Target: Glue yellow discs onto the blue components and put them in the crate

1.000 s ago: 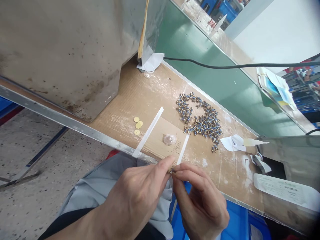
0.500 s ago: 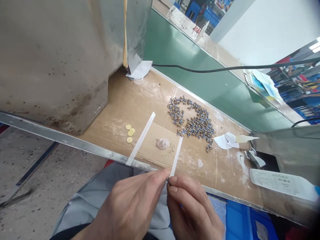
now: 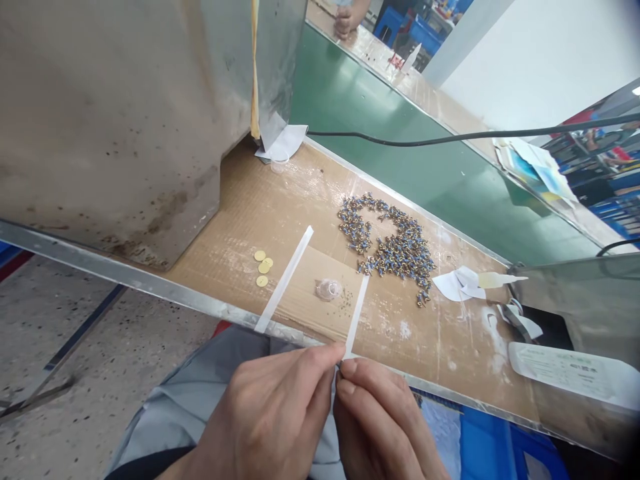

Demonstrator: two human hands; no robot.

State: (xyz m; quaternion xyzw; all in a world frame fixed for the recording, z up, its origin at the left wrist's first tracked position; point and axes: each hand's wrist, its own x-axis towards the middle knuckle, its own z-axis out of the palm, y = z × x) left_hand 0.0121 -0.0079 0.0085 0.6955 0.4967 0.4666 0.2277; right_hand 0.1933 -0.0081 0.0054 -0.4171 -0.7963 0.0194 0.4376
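Note:
My left hand (image 3: 280,400) and my right hand (image 3: 383,413) meet fingertip to fingertip over my lap, at the near edge of the bench. Both are closed in a pinch around something tiny and dark between them, mostly hidden by the fingers. Just beyond lies a cardboard pad (image 3: 305,293) held by strips of white tape (image 3: 285,280). On the pad sits a small clear plastic dish (image 3: 329,289), with tiny specks scattered to its right. Farther back spreads a heap of small blue and brass-coloured metal parts (image 3: 403,250).
Several yellow discs (image 3: 263,265) lie left of the pad. At right are white paper scraps (image 3: 457,283), a pointed-nozzle bottle (image 3: 500,280) and a large white bottle (image 3: 575,373). A metal housing (image 3: 110,133) stands at left. A co-worker's hand (image 3: 345,23) rests on the far bench.
My hands stay pinched together, with barely any shift. The view has moved slightly. A co-worker's hand has come into sight at the top.

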